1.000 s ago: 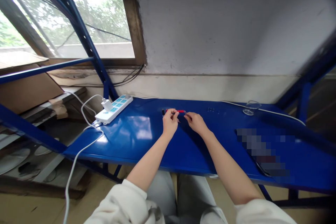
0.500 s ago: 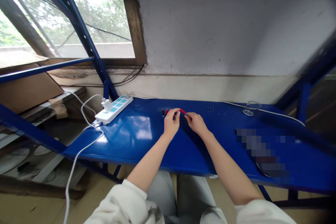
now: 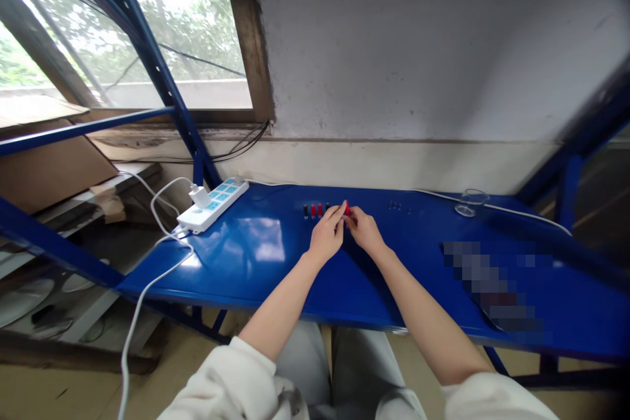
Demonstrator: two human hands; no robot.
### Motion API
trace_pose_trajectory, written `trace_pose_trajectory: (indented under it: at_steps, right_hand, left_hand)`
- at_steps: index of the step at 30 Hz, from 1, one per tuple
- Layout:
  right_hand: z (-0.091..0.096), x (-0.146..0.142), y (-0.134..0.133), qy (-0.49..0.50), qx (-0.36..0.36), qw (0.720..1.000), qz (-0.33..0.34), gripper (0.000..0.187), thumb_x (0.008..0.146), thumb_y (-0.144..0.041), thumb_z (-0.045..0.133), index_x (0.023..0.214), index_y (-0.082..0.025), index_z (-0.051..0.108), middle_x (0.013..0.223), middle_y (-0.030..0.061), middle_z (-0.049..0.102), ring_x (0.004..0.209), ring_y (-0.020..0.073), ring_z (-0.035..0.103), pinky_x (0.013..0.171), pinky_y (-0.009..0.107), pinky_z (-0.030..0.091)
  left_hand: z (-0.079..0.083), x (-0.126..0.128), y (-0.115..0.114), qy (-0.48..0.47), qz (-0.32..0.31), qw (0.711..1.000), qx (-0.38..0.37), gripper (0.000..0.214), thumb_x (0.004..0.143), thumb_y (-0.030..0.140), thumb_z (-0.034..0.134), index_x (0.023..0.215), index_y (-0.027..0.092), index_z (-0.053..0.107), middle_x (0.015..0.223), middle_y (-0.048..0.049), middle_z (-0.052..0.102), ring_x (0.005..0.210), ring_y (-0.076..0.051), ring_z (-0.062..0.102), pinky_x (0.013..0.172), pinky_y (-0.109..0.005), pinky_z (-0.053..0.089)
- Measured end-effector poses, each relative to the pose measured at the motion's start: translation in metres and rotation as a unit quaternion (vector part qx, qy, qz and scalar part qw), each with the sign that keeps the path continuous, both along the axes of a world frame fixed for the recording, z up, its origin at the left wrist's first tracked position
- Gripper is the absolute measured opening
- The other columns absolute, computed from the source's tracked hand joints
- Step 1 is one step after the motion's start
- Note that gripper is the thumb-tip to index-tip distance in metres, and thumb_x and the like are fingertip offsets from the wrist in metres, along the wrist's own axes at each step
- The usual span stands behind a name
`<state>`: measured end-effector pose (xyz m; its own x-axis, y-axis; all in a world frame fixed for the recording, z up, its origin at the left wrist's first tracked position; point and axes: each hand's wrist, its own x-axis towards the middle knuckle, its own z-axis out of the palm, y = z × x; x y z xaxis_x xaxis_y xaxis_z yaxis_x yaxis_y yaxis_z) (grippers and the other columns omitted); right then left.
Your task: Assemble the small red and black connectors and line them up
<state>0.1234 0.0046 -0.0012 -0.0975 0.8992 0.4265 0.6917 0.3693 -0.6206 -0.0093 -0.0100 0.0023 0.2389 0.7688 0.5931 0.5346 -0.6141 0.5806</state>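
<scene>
A small red cylinder-like part (image 3: 347, 209) stands up between the fingertips of both hands, over the blue table. My left hand (image 3: 327, 233) is closed, its fingertips pinching the part from the left. From the right, my right hand (image 3: 365, 230) is also closed on it, with its lower end hidden by the fingers. Just left of the hands, small cylinders stand in a row: a black one (image 3: 306, 211), a red one (image 3: 313, 210), another red one (image 3: 319, 210), and a dark one (image 3: 327, 206) partly behind my left fingers.
Several tiny clear or metal pieces (image 3: 395, 205) lie right of the hands. Farther right is a clear round container (image 3: 465, 210) by a white cable. A white power strip (image 3: 214, 207) with a plug sits at the left, and a dark blurred-out flat object (image 3: 487, 289) lies front right.
My hands have drawn closer together, and the red part has gone from slanting to upright. My left hand has shifted slightly right and nearer, uncovering more of the row of cylinders.
</scene>
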Motion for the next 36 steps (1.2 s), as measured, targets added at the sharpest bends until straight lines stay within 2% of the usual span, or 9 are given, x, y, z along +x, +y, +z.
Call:
trace_pose_trajectory:
  at_steps: [3,6,9,13,19,25,30,33,36]
  right_hand:
    - [-0.002,0.000,0.002,0.043,-0.014,0.999,0.009,0.020,0.082,-0.033,0.041,0.086,-0.018,0.053,0.064,0.0024,0.060,0.058,0.0142,0.056,0.056,0.023,0.038]
    - [-0.008,0.002,0.010,0.067,0.000,0.998,-0.012,0.023,0.080,-0.037,0.044,0.075,-0.017,0.054,0.064,0.0030,0.059,0.058,0.0135,0.054,0.058,0.024,0.039]
    - [-0.014,0.003,0.023,0.055,0.008,0.998,-0.042,0.023,0.076,-0.036,0.049,0.070,-0.016,0.057,0.069,0.0050,0.059,0.061,0.0140,0.052,0.059,0.025,0.039]
    - [-0.020,-0.002,0.039,0.043,-0.067,0.996,-0.029,0.013,0.074,-0.025,0.052,0.076,-0.016,0.059,0.068,0.0039,0.061,0.060,0.0129,0.054,0.060,0.023,0.040]
    - [-0.018,-0.013,0.053,-0.042,-0.101,0.993,-0.035,0.010,0.072,-0.020,0.053,0.078,-0.016,0.059,0.070,0.0042,0.062,0.064,0.0126,0.055,0.061,0.022,0.039]
    - [-0.010,-0.019,0.063,-0.129,-0.143,0.981,-0.019,0.009,0.072,-0.019,0.054,0.078,-0.015,0.058,0.074,0.0060,0.062,0.066,0.0136,0.056,0.058,0.021,0.036]
    - [-0.003,-0.024,0.064,-0.138,-0.171,0.975,-0.011,0.009,0.071,-0.017,0.053,0.079,-0.014,0.057,0.078,0.0067,0.063,0.069,0.0139,0.057,0.058,0.020,0.036]
    - [-0.002,-0.025,0.062,-0.137,-0.175,0.975,-0.017,0.010,0.070,-0.017,0.054,0.080,-0.015,0.056,0.079,0.0071,0.063,0.070,0.0144,0.057,0.058,0.020,0.036]
    - [-0.001,-0.021,0.057,-0.132,-0.172,0.976,-0.013,0.017,0.069,-0.022,0.057,0.085,-0.015,0.056,0.078,0.0074,0.063,0.069,0.0158,0.058,0.056,0.022,0.036]
  left_hand:
    - [0.000,0.000,0.001,-0.028,0.006,1.000,0.001,0.031,0.083,0.016,0.038,0.108,0.021,0.057,0.115,-0.0045,0.054,0.103,-0.014,0.052,0.089,-0.027,0.043]
    - [0.003,-0.003,0.003,-0.112,0.039,0.993,0.009,0.026,0.083,0.017,0.038,0.093,0.019,0.061,0.101,-0.0059,0.059,0.095,-0.014,0.055,0.082,-0.027,0.046]
    - [0.007,-0.006,0.006,-0.209,0.076,0.975,-0.012,0.022,0.083,0.019,0.039,0.088,0.016,0.060,0.092,-0.0067,0.060,0.083,-0.013,0.057,0.070,-0.024,0.048]
    - [0.007,-0.010,0.011,-0.315,0.090,0.941,-0.084,0.018,0.080,0.022,0.043,0.085,0.015,0.059,0.086,-0.0060,0.061,0.067,-0.010,0.057,0.063,-0.023,0.046]
    - [0.001,-0.010,0.018,-0.380,0.081,0.909,-0.152,0.015,0.075,0.021,0.047,0.082,0.015,0.059,0.081,-0.0043,0.061,0.060,-0.008,0.055,0.057,-0.021,0.044]
    - [0.001,-0.010,0.019,-0.389,0.078,0.902,-0.168,0.016,0.072,0.017,0.046,0.080,0.015,0.059,0.080,-0.0038,0.061,0.059,-0.008,0.054,0.055,-0.020,0.043]
    - [-0.001,-0.011,0.021,-0.371,0.082,0.909,-0.172,0.017,0.071,0.017,0.045,0.081,0.015,0.059,0.078,-0.0030,0.061,0.060,-0.008,0.054,0.056,-0.020,0.043]
    - [-0.001,-0.011,0.019,-0.273,0.106,0.941,-0.169,0.015,0.072,0.017,0.046,0.080,0.015,0.059,0.074,-0.0020,0.061,0.058,-0.009,0.053,0.058,-0.021,0.043]
    - [0.000,-0.011,0.013,-0.101,0.143,0.976,-0.132,0.014,0.073,0.019,0.048,0.081,0.018,0.059,0.073,-0.0015,0.061,0.061,-0.011,0.054,0.060,-0.023,0.042]
